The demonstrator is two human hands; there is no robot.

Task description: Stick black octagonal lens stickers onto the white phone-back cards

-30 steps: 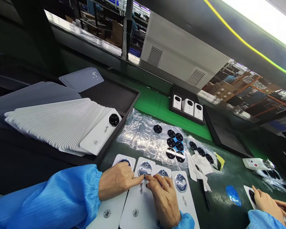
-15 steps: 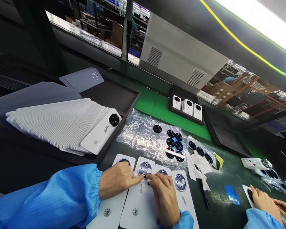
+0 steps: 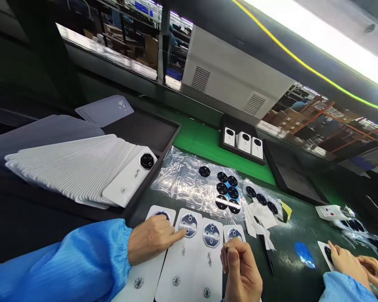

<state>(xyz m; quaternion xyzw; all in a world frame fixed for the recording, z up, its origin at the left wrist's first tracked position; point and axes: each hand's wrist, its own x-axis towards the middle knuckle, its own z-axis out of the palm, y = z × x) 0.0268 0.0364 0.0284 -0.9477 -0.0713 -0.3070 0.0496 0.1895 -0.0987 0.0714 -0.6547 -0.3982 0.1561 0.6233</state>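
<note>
As left hand (image 3: pixel 154 238) touches panel (image 3: pixel 180 266), script (image 3: pixel 183 251) (illegible)

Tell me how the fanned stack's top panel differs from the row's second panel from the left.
The top panel has a black octagon; the second panel has a silvery-blue octagon. The top panel lies on the stack; the second panel, side by side with neighbours. Both are white with a round emblem.

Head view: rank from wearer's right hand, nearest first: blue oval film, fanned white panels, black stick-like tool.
From the right hand:
1. Black stick-like tool, just to its right.
2. Blue oval film, farther right.
3. Fanned white panels, far off to the left.
</note>
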